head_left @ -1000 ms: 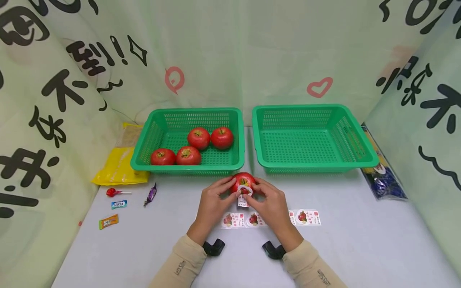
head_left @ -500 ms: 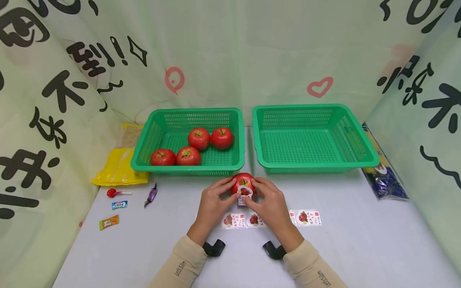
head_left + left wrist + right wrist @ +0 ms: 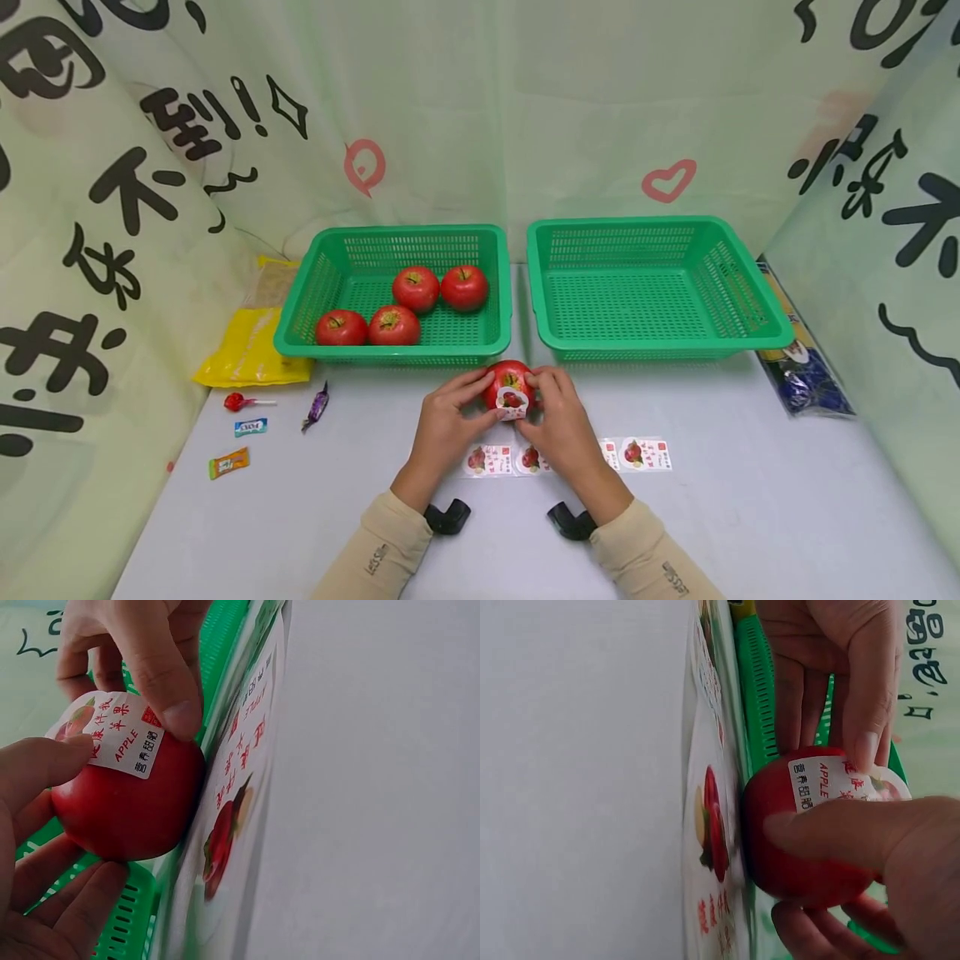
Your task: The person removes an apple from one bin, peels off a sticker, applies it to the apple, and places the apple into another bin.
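Note:
Between both hands is a red apple (image 3: 502, 375) with a white printed sticker (image 3: 513, 402) on its near side. The left hand (image 3: 447, 421) holds the apple from the left, fingers against its side and thumb pressed on the sticker (image 3: 126, 735). From the right, the right hand (image 3: 558, 425) holds the same apple, its thumb (image 3: 810, 829) at the sticker's lettered end. In the left wrist view the sticker lies along the apple's curve, with the word APPLE and a fruit picture. Part of the sticker is hidden under the thumbs.
A strip of similar stickers (image 3: 645, 454) lies in front, partly behind the right hand. Behind stand a green basket (image 3: 390, 358) with several apples (image 3: 393, 325) and another green basket (image 3: 660, 343). Candies (image 3: 228, 462) and a yellow bag (image 3: 251, 350) lie left; a dark blue packet (image 3: 806, 383) lies right.
The sticker's lower part, which hung below the apple, now lies against it. The right thumb has moved down along the sticker, and the right fingers have shifted slightly. The left hand has barely moved.

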`<move>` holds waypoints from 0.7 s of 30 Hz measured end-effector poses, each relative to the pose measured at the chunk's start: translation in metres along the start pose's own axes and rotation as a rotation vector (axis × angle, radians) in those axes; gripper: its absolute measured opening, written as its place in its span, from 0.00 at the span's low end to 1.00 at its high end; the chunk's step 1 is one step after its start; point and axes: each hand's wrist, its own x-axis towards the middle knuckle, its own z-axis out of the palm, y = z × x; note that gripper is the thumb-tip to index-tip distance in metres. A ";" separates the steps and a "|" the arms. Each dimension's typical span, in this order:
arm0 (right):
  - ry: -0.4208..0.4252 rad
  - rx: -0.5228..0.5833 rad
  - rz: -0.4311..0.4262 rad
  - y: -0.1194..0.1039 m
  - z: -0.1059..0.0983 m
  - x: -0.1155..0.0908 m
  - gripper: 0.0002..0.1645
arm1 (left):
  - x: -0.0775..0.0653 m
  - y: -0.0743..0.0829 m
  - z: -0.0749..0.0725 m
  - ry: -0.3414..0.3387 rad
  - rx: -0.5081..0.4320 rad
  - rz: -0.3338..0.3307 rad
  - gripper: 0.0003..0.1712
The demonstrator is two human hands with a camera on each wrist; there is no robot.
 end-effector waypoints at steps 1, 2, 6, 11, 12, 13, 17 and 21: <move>-0.011 0.021 0.002 0.001 -0.001 0.000 0.38 | 0.000 0.000 0.000 -0.001 0.001 0.002 0.32; -0.023 0.048 0.003 0.002 -0.003 0.000 0.37 | -0.001 0.000 0.000 -0.003 0.002 0.004 0.32; -0.050 0.196 0.001 0.007 -0.008 0.000 0.31 | -0.001 -0.001 0.000 -0.003 0.014 0.003 0.32; -0.050 0.277 -0.021 0.012 -0.010 0.001 0.25 | -0.002 -0.003 0.000 -0.011 0.017 -0.002 0.32; -0.047 0.281 -0.025 0.013 -0.010 0.001 0.26 | -0.002 -0.003 -0.001 -0.018 0.020 -0.002 0.33; -0.046 0.283 -0.028 0.013 -0.010 0.001 0.26 | -0.002 -0.003 -0.001 -0.027 0.027 -0.004 0.34; -0.044 0.274 -0.040 0.013 -0.011 0.001 0.29 | -0.002 -0.001 -0.001 -0.069 0.085 0.003 0.37; -0.043 0.244 -0.038 0.011 -0.011 0.001 0.30 | -0.001 0.001 0.000 -0.090 0.135 0.003 0.38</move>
